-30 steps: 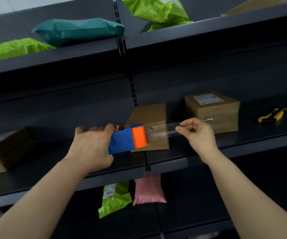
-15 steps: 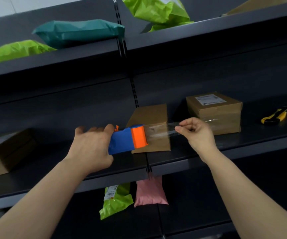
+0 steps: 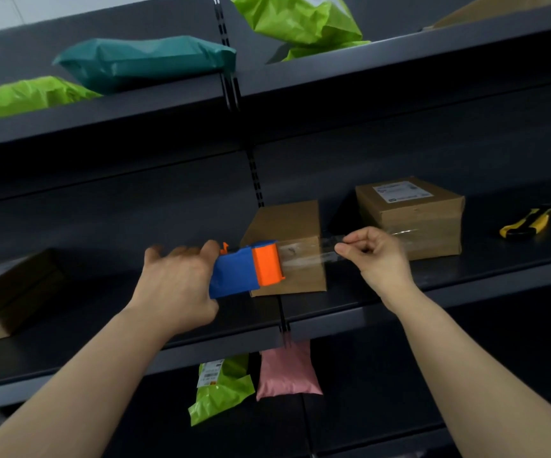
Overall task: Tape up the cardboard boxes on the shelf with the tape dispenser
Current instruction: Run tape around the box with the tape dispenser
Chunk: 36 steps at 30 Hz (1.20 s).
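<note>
A blue and orange tape dispenser point(image 3: 247, 271) is held in my left hand point(image 3: 176, 285), in front of a small cardboard box point(image 3: 285, 223) on the middle shelf point(image 3: 465, 285). A strip of clear tape point(image 3: 307, 256) runs from the dispenser's orange end rightward across the box front. My right hand point(image 3: 375, 256) pinches the free end of the tape just past the box's right edge. A second cardboard box point(image 3: 409, 216) with a white label stands to the right. A third box point(image 3: 9, 295) lies at the far left in shadow.
A yellow and black utility knife point(image 3: 528, 223) lies on the shelf at the right. Green and teal mailer bags point(image 3: 145, 62) sit on the upper shelf. A green bag point(image 3: 221, 388) and a pink bag point(image 3: 287, 371) lie on the lower shelf.
Both hands hold nearly the same pose; the tape stays stretched between dispenser and right hand. The view has shifted slightly.
</note>
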Available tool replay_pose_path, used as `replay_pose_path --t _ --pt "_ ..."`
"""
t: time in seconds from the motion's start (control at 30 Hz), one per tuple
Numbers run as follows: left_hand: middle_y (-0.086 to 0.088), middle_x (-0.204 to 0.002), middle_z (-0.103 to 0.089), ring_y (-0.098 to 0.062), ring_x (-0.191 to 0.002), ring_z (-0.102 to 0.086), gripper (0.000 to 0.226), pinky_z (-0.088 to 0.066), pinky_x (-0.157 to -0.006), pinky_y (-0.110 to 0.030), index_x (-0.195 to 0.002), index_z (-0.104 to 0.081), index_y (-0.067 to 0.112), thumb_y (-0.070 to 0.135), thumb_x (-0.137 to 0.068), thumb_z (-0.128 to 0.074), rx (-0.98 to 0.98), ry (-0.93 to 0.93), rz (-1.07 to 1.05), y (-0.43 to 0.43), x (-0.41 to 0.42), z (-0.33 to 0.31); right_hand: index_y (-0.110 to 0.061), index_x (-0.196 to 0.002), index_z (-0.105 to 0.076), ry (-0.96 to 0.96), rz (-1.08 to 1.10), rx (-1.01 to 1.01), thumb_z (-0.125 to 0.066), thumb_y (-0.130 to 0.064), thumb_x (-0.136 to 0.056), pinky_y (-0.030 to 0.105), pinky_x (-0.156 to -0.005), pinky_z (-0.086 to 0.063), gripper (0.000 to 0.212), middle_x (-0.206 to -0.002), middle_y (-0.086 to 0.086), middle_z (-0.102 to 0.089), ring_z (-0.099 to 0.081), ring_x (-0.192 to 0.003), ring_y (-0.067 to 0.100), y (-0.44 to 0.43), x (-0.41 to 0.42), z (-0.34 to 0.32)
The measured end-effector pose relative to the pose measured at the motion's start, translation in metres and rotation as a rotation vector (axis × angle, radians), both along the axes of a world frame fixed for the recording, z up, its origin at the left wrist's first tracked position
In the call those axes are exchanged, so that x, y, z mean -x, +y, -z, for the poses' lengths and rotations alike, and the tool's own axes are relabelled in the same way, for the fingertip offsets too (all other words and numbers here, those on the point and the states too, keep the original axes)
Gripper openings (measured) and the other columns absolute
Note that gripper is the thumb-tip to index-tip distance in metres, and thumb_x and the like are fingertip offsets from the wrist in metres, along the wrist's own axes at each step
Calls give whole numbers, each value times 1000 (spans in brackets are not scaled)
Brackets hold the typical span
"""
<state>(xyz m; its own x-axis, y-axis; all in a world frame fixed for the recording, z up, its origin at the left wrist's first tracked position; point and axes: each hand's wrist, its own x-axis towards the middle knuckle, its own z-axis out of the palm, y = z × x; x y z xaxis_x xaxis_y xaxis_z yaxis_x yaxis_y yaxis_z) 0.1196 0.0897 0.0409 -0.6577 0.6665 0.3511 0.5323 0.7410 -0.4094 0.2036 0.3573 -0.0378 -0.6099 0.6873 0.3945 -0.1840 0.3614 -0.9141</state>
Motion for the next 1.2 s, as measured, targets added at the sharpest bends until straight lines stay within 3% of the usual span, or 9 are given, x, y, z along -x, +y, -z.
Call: replay_pose_path --t 0.4,0.67,0.77,1.1,1.2 --pt "10 -82 -40 -18 -90 -58 56 -38 -93 -43 -116 -41 26 41 -67 -64 -6 16 24 1 7 1 -27 -81 -66 -1 5 36 -80 -24 -78 28 -80 -49 14 -76 -7 -68 -66 -80 12 2 10 3" --pt "9 -67 -40 -23 -67 -60 61 -46 -81 -49 -104 -54 20 34 -48 -74 -57 150 118 -4 18 7 -22 -90 -67 11 -63 175 -79 -22 -79 18 -65 -43 17 -81 -6 -68 -63 -79 6 -1 19 4" --pt "6 -61 -51 -23 -58 -58 65 -49 -73 -50 -98 -56 18 32 -37 -76 -68 200 143 -6 20 8 -21 -95 -66 20 -102 203 -79 -21 -79 15 -64 -43 20 -83 -6 -67 -63 -80 5 -4 22 3" --pt "5 -60 -54 -23 -54 -57 67 -49 -68 -48 -94 -57 17 34 -33 -79 -57 213 142 -6 20 4 -16 -97 -66 79 -129 298 -81 -14 -76 14 -70 -45 26 -83 -2 -69 -64 -80 6 -8 32 4" --pt "5 -58 -53 -23 -52 -56 66 -50 -66 -48 -91 -55 17 33 -31 -79 -55 215 145 -7 20 3 -19 -104 -65 75 -113 305 -83 -17 -74 16 -76 -47 35 -93 -7 -68 -62 -87 2 -8 35 5"
